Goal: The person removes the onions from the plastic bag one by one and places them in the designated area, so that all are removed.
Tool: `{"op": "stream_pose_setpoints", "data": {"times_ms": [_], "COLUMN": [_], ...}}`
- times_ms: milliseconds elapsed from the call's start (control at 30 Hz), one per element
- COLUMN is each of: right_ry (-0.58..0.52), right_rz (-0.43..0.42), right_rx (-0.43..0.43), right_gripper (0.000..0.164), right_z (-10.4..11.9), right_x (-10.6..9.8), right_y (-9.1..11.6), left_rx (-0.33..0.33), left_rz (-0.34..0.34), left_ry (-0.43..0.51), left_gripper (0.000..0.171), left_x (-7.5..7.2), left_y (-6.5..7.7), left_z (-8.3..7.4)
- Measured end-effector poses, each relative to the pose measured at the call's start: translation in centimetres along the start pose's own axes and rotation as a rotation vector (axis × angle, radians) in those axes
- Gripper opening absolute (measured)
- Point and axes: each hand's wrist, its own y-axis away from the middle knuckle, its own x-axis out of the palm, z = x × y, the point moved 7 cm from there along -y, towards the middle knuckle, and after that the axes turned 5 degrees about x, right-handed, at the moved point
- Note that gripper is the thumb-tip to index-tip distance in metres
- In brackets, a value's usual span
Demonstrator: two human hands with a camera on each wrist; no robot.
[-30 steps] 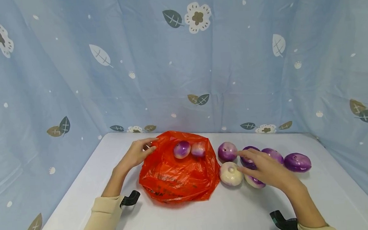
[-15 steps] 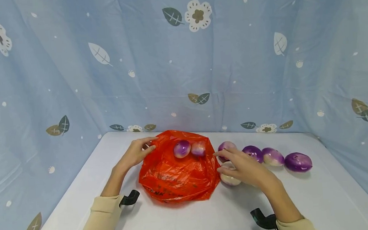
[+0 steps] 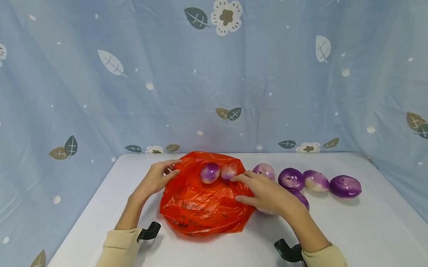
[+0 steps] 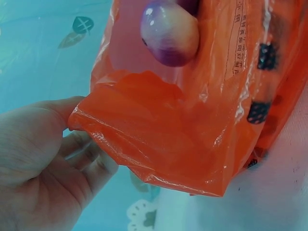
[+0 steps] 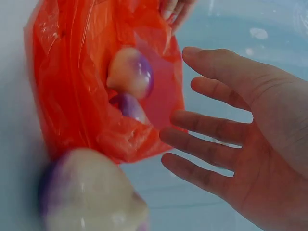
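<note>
A red plastic bag (image 3: 203, 200) lies on the table, its mouth open, with two purple-and-white onions in it: one onion (image 3: 210, 173) and, beside it, another onion (image 3: 228, 171). My left hand (image 3: 156, 179) holds the bag's left rim; in the left wrist view its fingertips are partly hidden behind the plastic. My right hand (image 3: 266, 194) hovers over the bag's right edge. In the right wrist view the right hand's fingers (image 5: 207, 144) are spread and hold nothing. A large pale onion (image 5: 91, 192) appears close to that camera.
Several more onions lie right of the bag, among them a dark purple onion (image 3: 291, 179), a paler onion (image 3: 316, 180) and an oval purple onion (image 3: 345, 186). My right hand partly hides some. A blue patterned curtain (image 3: 179, 69) hangs behind the white table (image 3: 215, 257).
My right hand has moved left, from over the onions to the bag's right edge. My left hand stays at the bag's left rim. The view has shifted slightly.
</note>
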Motion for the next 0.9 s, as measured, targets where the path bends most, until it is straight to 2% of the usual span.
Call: {"op": "stream_pose_setpoints", "data": {"times_ms": [167,533,700,900], "right_ry": [-0.022,0.039,0.05,0.064], "right_rz": [0.037,0.092,0.077,0.054], "right_rx": [0.017,-0.035,-0.065,-0.053], "right_gripper": [0.055,0.056,0.055,0.054], "right_z": [0.7,2.2,2.7,3.2], "right_x": [0.8,2.6,3.0,3.7], "right_y": [-0.8,-3.0,-3.9,-4.9], "left_rx": [-0.012,-0.007,0.001,0.034], "left_rz": [0.009,0.012,0.009,0.0], "left_ry": [-0.001,0.002,0.001,0.006], "left_gripper": [0.037,0.037,0.037,0.038], "left_x": [0.1,0.2,0.1,0.0], "left_y": [-0.1,-0.3,-0.3,-0.2], "left_z": [0.0,0.1,0.0,0.1]}}
